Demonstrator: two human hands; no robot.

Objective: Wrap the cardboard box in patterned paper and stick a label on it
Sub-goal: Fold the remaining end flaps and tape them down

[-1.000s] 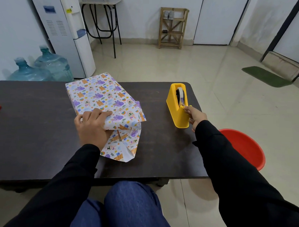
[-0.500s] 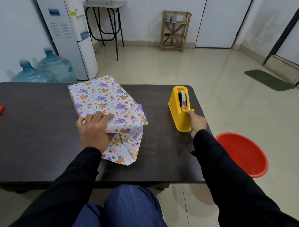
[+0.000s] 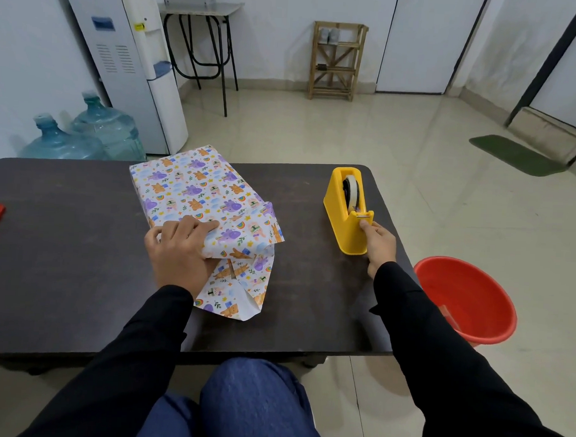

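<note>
The left hand (image 3: pixel 179 246) has not shifted over the last second: it lies flat, fingers extended, pressing the folded paper down on the near end of the cardboard box (image 3: pixel 195 188). The box sits on the dark tabletop (image 3: pixel 63 258), toward 11 o'clock from the person, its top and sides already covered. A loose paper flap (image 3: pixel 240 292) spills onto the tabletop at 5 o'clock from that hand, unsealed. At 3 o'clock from the box stands the yellow tape dispenser (image 3: pixel 342 217). The right hand (image 3: pixel 379 243) has crept from the dispenser's side to its cutter (image 3: pixel 362 215), fingers curled and fingertips against it; whether tape is pinched I cannot tell. I judge a strip is about to be drawn to fix this end fold; no label yet.
</note>
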